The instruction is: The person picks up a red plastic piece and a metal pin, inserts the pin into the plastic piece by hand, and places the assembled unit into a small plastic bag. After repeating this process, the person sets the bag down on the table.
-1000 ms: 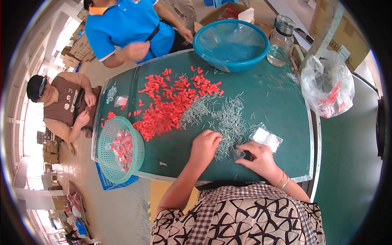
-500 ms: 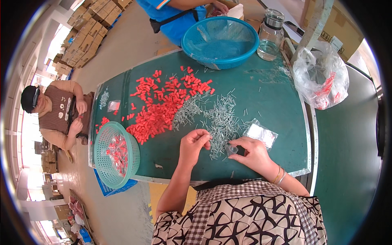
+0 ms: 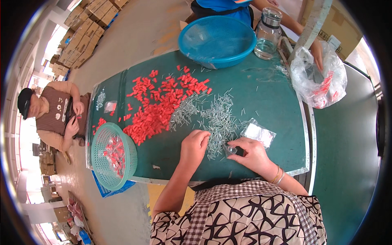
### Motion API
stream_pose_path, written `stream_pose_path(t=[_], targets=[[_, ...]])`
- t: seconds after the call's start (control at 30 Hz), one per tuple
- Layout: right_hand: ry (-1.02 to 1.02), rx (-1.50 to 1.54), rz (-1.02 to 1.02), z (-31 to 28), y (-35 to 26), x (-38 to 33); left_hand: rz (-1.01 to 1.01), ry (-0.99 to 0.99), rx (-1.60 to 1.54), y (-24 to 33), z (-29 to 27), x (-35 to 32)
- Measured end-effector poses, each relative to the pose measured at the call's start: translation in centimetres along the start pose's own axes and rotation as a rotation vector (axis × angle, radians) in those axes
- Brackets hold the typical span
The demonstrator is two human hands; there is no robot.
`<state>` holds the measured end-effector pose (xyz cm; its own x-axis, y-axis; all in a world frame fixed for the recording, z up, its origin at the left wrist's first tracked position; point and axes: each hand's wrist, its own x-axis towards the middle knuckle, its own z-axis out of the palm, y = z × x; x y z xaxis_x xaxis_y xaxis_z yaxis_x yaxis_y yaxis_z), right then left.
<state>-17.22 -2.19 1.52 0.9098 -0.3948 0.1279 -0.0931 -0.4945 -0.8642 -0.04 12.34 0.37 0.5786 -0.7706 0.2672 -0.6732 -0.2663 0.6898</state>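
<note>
My left hand (image 3: 194, 148) is closed, thumb against the fingers, at the near left edge of a loose pile of grey metal screws (image 3: 221, 118). Whatever lies in that pinch is too small to make out. Between thumb and fingers, my right hand (image 3: 254, 156) grips a small clear plastic bag (image 3: 230, 150) just beside the pile. A stack of flat clear bags (image 3: 259, 134) lies beyond my right hand. Left of the screws spreads a big heap of red plastic plugs (image 3: 153, 118), touching them along one side.
A light green basket (image 3: 132, 157) with filled bags stands at the table's left corner. At the far edge are a blue basket (image 3: 216, 61) and a glass bottle (image 3: 267, 38). A plastic bag (image 3: 302, 87) hangs at right. One co-worker (image 3: 57, 112) sits left; another's hand (image 3: 317, 55) enters the hanging bag.
The co-worker in blue has shifted right and now reaches a hand into the hanging plastic bag. My left hand has turned slightly, its fingers more closed; my right hand keeps its hold.
</note>
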Motion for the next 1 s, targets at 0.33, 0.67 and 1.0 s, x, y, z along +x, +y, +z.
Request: stream_pose_path(t=[0.33, 0.67, 1.0], targets=[[-0.008, 0.004, -0.073, -0.1, 0.5, -0.4, -0.007, -0.205, 0.392, 1.1, 1.1, 1.1], [0.004, -0.023, -0.114, -0.3, 0.7, -0.7, 0.060, -0.228, 0.454, 1.0, 0.8, 1.5], [0.027, -0.047, -0.086, -0.2, 0.3, -0.7, 0.165, -0.133, 0.095, 4.7, -1.4, 1.5]])
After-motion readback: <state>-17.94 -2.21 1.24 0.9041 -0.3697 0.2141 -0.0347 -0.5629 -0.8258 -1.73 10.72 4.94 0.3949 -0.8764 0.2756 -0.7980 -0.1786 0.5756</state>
